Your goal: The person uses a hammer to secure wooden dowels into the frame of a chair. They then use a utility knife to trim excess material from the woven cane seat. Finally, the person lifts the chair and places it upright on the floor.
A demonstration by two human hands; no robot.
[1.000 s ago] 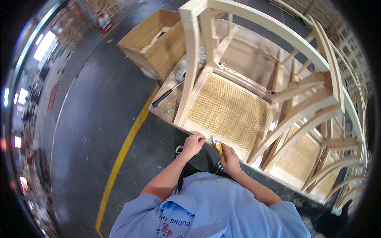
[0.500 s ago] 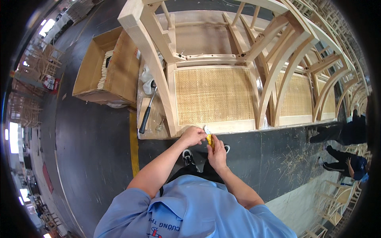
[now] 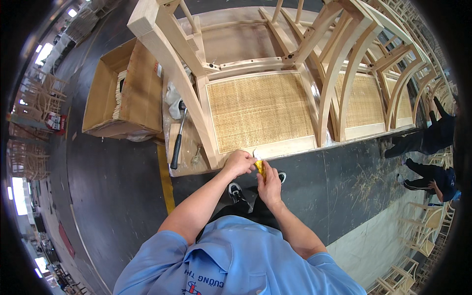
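A small knife [image 3: 259, 167] with a yellow handle sits in the right hand [image 3: 270, 183], its short pale blade pointing up and away toward the near edge of the chair. Most of the handle is hidden by the fingers. The left hand [image 3: 239, 162] is closed just beside it, touching the blade end; what it pinches is too small to tell. The chair [image 3: 259, 111] is of pale bare wood with a woven cane seat panel, lying tipped on the tabletop, its near frame rail touching the left hand's knuckles.
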